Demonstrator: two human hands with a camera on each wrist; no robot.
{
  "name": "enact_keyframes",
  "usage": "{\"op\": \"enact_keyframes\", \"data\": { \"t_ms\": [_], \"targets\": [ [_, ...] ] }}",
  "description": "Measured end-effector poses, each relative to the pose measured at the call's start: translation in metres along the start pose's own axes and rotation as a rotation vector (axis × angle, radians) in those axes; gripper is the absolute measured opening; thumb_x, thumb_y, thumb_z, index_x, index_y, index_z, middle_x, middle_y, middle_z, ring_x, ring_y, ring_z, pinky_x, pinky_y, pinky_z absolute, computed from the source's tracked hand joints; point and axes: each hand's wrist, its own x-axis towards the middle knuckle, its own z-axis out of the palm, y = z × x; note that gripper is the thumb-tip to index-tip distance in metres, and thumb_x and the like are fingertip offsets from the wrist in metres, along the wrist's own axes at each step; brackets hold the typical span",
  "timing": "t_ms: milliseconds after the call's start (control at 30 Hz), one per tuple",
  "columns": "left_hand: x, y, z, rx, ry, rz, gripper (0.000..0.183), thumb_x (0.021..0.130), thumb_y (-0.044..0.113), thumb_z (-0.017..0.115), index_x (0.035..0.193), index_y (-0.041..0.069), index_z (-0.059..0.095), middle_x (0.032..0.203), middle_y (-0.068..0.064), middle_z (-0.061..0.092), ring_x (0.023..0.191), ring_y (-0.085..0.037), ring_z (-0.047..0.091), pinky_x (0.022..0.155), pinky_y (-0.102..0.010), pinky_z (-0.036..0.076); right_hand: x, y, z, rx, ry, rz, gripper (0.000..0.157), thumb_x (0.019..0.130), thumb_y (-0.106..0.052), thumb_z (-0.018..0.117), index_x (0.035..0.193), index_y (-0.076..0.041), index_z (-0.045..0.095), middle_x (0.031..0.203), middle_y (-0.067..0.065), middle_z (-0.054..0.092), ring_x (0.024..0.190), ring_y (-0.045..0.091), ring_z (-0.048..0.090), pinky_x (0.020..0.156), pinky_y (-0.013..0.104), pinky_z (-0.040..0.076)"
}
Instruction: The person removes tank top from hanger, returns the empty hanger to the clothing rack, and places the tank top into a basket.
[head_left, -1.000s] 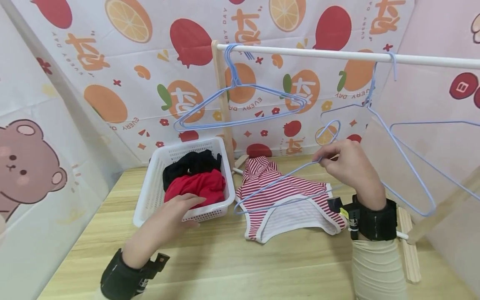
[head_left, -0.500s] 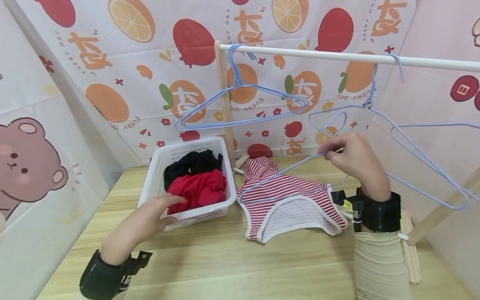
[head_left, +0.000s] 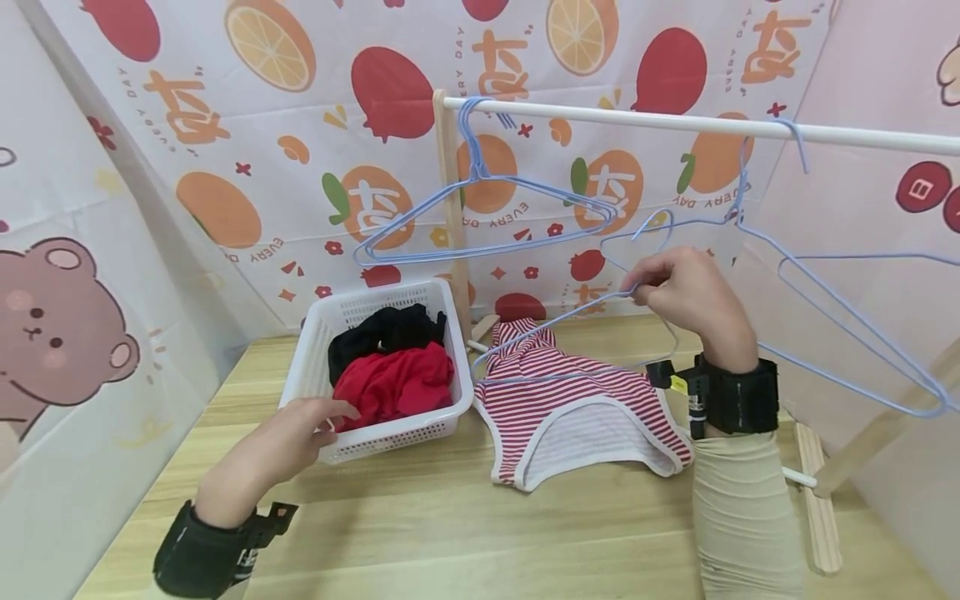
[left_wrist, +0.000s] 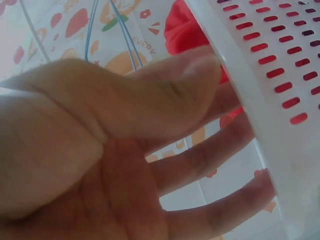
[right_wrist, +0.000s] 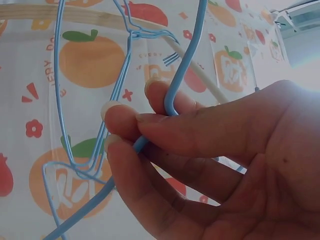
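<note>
My right hand [head_left: 686, 292] pinches a blue wire clothes hanger [head_left: 551, 320] by its bent neck, between thumb and fingertips, as the right wrist view shows close up. The hanger is held above a red-and-white striped garment [head_left: 581, 392] with white trim, which lies on the table. At the front left corner of the white plastic basket [head_left: 405, 437], my left hand [head_left: 288, 437] holds the rim. In the left wrist view the fingers pass behind the basket wall and the thumb lies at its edge; the fingertips are hidden. Red cloth [head_left: 397, 383] and black cloth [head_left: 386, 333] fill the basket.
A white rail [head_left: 637, 122] on wooden posts spans the area above the table [head_left: 420, 533]. Several blue hangers [head_left: 480, 177] hang bunched at its left end. More hangers [head_left: 840, 308] hang at the right, close to my right forearm. Printed cloth covers the walls.
My left hand has moved from over the red cloth leftward to the basket's front left rim. My right hand has lifted the hanger slightly. The basket and striped garment stay in place.
</note>
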Motion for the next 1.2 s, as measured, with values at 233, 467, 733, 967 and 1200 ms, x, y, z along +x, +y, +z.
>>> {"op": "enact_keyframes", "data": {
  "t_ms": [233, 467, 733, 967, 1200],
  "targets": [
    [-0.003, -0.005, -0.001, -0.037, -0.026, -0.019, 0.026, 0.084, -0.005, 0.077, 0.107, 0.006, 0.075, 0.093, -0.005, 0.071, 0.086, -0.02, 0.064, 0.075, -0.042, 0.06, 0.018, -0.006, 0.0, 0.031, -0.011, 0.007, 0.019, 0.091, 0.002, 0.061, 0.094, -0.002, 0.079, 0.084, 0.013, 0.076, 0.075, 0.022, 0.065, 0.065, 0.032, 0.044],
    [-0.003, -0.01, -0.001, -0.049, -0.038, -0.037, 0.019, 0.082, -0.002, 0.081, 0.096, 0.01, 0.078, 0.089, -0.004, 0.07, 0.084, -0.02, 0.058, 0.072, -0.039, 0.056, 0.035, -0.004, -0.004, 0.044, -0.054, 0.031, 0.02, 0.093, 0.001, 0.06, 0.099, 0.0, 0.078, 0.09, 0.015, 0.076, 0.08, 0.024, 0.068, 0.072, 0.032, 0.05],
    [-0.002, -0.011, -0.001, -0.058, -0.035, -0.036, 0.02, 0.081, -0.003, 0.081, 0.097, 0.008, 0.078, 0.089, -0.005, 0.07, 0.084, -0.021, 0.058, 0.072, -0.039, 0.056, 0.063, -0.005, -0.014, 0.045, -0.071, 0.047, 0.016, 0.094, 0.0, 0.065, 0.101, 0.001, 0.078, 0.1, 0.017, 0.078, 0.083, 0.021, 0.073, 0.079, 0.028, 0.053],
    [0.0, -0.012, -0.003, -0.051, -0.05, -0.049, 0.02, 0.081, -0.002, 0.081, 0.098, 0.01, 0.078, 0.09, -0.005, 0.069, 0.087, -0.023, 0.057, 0.072, -0.038, 0.054, 0.079, -0.001, -0.021, 0.071, -0.079, 0.038, 0.014, 0.094, 0.002, 0.065, 0.101, 0.005, 0.077, 0.097, 0.014, 0.077, 0.07, 0.01, 0.067, 0.067, 0.017, 0.054],
    [0.001, -0.011, -0.003, -0.049, -0.058, -0.051, 0.02, 0.081, -0.002, 0.081, 0.097, 0.01, 0.078, 0.09, -0.005, 0.069, 0.086, -0.023, 0.057, 0.071, -0.038, 0.054, 0.086, -0.002, -0.027, 0.061, -0.063, 0.054, 0.016, 0.094, 0.0, 0.065, 0.103, 0.005, 0.077, 0.09, 0.009, 0.077, 0.071, 0.01, 0.069, 0.07, 0.018, 0.056]
  ]
}}
